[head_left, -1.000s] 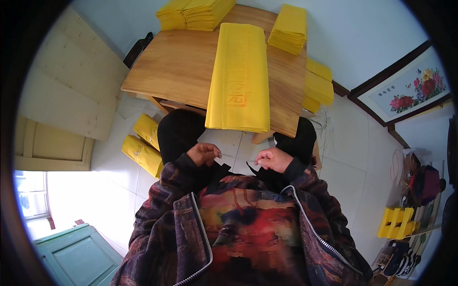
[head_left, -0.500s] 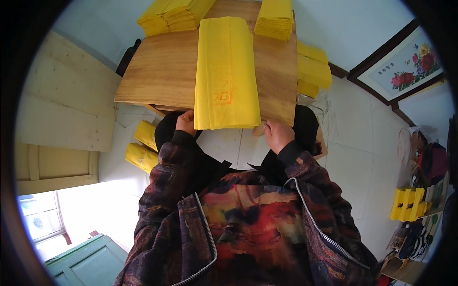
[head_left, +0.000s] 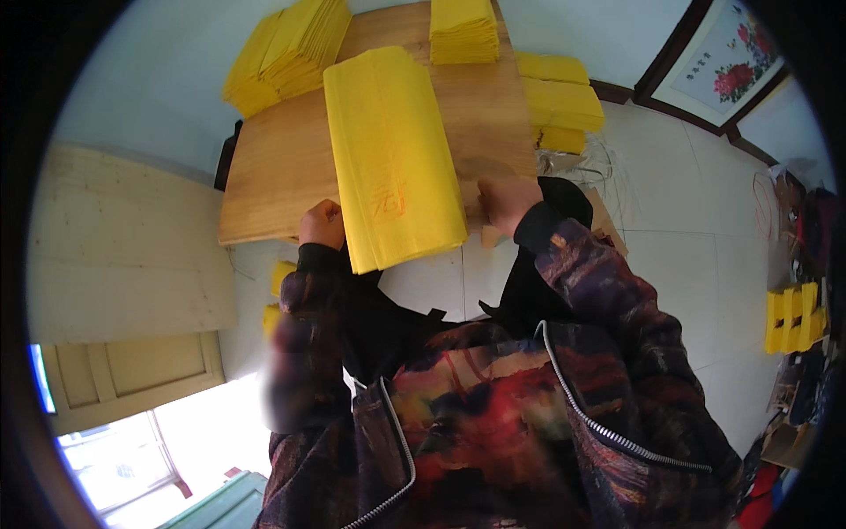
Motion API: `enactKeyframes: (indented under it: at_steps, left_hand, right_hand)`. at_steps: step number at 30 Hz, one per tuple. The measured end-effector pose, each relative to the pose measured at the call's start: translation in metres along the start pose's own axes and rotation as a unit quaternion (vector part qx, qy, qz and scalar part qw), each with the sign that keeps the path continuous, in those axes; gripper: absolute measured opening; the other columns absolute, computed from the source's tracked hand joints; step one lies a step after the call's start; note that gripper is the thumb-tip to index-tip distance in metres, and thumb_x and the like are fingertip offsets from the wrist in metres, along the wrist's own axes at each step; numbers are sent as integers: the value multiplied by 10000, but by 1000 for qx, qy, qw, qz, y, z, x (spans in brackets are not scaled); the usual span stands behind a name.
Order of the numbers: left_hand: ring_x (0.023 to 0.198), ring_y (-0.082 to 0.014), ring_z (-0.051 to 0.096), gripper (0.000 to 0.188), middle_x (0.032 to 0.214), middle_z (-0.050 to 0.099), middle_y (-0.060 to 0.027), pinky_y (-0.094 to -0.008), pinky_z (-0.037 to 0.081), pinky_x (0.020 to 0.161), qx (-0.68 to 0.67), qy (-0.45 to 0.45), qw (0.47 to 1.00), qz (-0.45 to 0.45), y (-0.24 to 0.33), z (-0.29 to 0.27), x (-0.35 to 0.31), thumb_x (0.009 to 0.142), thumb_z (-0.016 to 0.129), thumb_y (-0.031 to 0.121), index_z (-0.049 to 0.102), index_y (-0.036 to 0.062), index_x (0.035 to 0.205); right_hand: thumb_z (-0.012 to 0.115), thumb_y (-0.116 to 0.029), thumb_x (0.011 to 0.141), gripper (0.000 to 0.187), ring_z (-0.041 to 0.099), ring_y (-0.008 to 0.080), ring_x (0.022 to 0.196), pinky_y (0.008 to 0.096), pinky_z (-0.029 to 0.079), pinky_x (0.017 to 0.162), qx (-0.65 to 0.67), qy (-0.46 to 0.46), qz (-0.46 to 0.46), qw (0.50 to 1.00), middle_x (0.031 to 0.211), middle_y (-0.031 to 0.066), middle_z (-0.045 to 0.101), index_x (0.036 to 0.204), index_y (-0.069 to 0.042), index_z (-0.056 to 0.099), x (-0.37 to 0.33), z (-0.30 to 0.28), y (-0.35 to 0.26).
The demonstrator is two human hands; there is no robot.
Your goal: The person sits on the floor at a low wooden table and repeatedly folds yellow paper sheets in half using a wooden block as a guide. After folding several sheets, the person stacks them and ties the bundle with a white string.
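Your long yellow paper bundle [head_left: 392, 159] lies along the wooden table, its near end hanging over the edge between your hands, with a faint red stamp near that end. Squarer yellow stacks sit at the table's far left [head_left: 286, 53] and far right [head_left: 464, 28], and more are piled beside the table on your right [head_left: 560, 101].

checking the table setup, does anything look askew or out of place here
The long yellow paper stack juts past the near edge of the wooden table, its end unsupported. The left hand and right hand sit either side of it. More yellow stacks lie off the table's right side.
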State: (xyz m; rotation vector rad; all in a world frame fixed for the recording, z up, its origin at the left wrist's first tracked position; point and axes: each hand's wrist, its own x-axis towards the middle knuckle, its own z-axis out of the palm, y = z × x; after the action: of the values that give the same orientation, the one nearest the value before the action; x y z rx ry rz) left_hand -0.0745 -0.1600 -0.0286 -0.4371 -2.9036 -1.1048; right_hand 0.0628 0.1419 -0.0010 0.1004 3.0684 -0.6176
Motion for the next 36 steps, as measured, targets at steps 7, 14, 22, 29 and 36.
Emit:
enactKeyframes:
  at_steps: [7,14,22,29,36]
  left_hand:
    - [589,-247,598,167,645,613,-137,-340,466,551,75,19,997,-5,-44,-23,35,734,612,178,620,12,739]
    - [532,-136,532,147,583,575,-69,-283,433,504,65,74,993,65,-76,-21,104,759,591,144,597,1,721]
    - [606,-283,596,166,645,612,-140,-359,470,576,57,106,992,-47,-86,-1,141,724,607,190,623,27,751]
    - [712,-316,591,103,736,611,-150,-367,475,649,-19,99,995,-19,-82,-25,127,733,604,126,615,25,748]
    - [837,-345,581,125,805,620,-174,-403,465,720,111,354,920,125,-44,-43,107,766,607,152,639,38,807]
  right_hand:
    - [524,-196,813,151,584,388,809,469,458,666,2,-5,36,999,829,186,622,830,-66,598,57,-12,12]
    - [518,-227,815,190,571,401,799,477,448,678,13,1,63,998,823,195,611,804,-48,580,100,-10,28]
    - [535,-231,810,210,566,400,816,467,450,703,97,28,66,993,839,204,610,807,-33,607,110,-16,51]
    - [510,-225,892,269,498,116,542,262,413,512,445,-20,69,893,617,30,511,732,-10,521,99,-41,63]
    - [494,-261,916,270,465,57,639,202,382,560,454,6,57,889,732,-26,530,769,-42,551,83,-66,40]
